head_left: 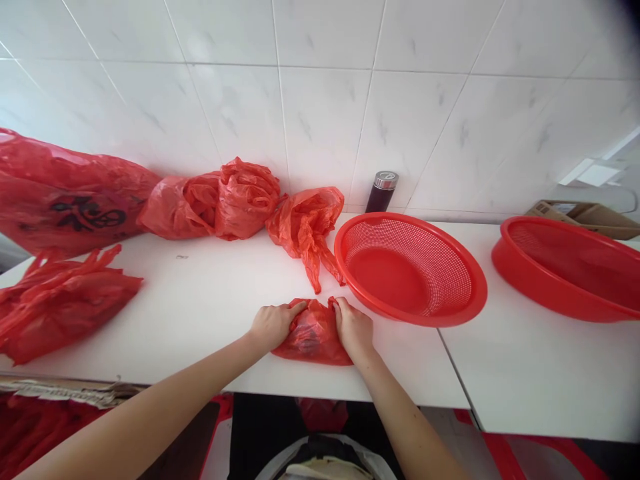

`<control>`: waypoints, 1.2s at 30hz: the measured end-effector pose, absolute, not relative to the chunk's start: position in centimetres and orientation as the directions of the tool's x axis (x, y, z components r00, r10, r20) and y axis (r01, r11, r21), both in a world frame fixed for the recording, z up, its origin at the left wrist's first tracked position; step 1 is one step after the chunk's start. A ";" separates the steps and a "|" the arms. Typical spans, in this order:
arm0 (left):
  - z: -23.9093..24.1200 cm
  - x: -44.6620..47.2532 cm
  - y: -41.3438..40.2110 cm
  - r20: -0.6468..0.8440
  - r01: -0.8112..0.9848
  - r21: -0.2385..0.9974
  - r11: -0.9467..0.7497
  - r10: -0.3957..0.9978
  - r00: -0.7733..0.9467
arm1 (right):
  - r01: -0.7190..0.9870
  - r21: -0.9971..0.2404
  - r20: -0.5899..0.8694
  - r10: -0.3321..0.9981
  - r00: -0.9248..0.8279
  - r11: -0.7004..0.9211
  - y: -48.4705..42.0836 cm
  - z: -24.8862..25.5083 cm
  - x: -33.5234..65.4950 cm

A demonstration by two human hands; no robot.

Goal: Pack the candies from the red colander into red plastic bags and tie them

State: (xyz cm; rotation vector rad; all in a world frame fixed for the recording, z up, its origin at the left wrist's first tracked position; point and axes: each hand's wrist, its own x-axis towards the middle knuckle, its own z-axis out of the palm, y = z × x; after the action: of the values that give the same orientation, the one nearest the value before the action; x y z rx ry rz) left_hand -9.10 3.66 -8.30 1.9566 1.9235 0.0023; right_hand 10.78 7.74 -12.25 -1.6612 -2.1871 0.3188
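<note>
Near the front edge of the white table lies a filled red plastic bag [315, 337], with something dark showing faintly through it. My left hand [275, 325] grips the bag's upper left side, thumb on top. On the upper right, my right hand [354, 327] pinches the plastic near the opening. What is inside the bag I cannot make out. Just behind it rests a red plastic bag with loose handles [307, 223]. A red perforated basket [390, 273] stands to the right, close to my right hand.
Several red bags line the wall, among them a large printed bag [75, 200] and a knotted bag [247, 200]. Another red bag [65, 300] lies at left. Behind the basket stands a dark flask [383, 191]. A red basin [565, 287] and a cardboard box [595, 217] are at right.
</note>
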 end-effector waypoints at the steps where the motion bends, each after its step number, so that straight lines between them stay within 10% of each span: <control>1: -7.8 -9.6 3.7 -0.288 0.939 0.342 0.038 0.955 0.066 | 0.872 -0.405 0.162 0.960 -0.228 0.276 7.8 -12.3 10.9; 7: -3.2 -15.7 2.6 -0.438 0.671 0.711 0.209 0.878 0.190 | 0.823 -0.520 0.200 0.969 -0.145 0.230 8.2 -12.9 12.2; 15: -2.7 -20.7 -2.7 -0.561 0.405 0.800 0.442 0.792 0.243 | 0.706 -0.667 0.201 0.970 -0.137 0.238 8.0 -13.2 11.8; 20: -1.9 -21.8 -2.3 -0.601 0.503 0.737 0.451 0.778 0.183 | 0.618 -0.755 0.193 0.975 -0.109 0.218 7.9 -13.1 11.7; 25: -0.1 -17.7 0.4 -0.035 0.808 0.578 0.110 0.993 -0.110 | 0.466 -0.848 0.187 0.965 -0.183 0.252 7.7 -13.1 11.9; 29: -1.3 -12.7 1.5 0.031 0.880 0.380 -0.285 0.955 0.296 | 0.173 -0.963 0.167 0.960 -0.226 0.208 7.2 -12.9 12.1; 36: -0.4 -15.5 0.3 0.023 0.897 0.433 -0.088 0.996 0.086 | 0.126 -0.986 0.048 0.919 -0.390 0.105 7.0 -12.7 12.3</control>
State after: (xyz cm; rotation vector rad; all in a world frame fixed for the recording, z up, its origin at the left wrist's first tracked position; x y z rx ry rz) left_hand -15.53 0.32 -0.41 2.0624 1.8815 0.4530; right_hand 12.30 7.03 -12.66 -1.0418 -1.6462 1.3603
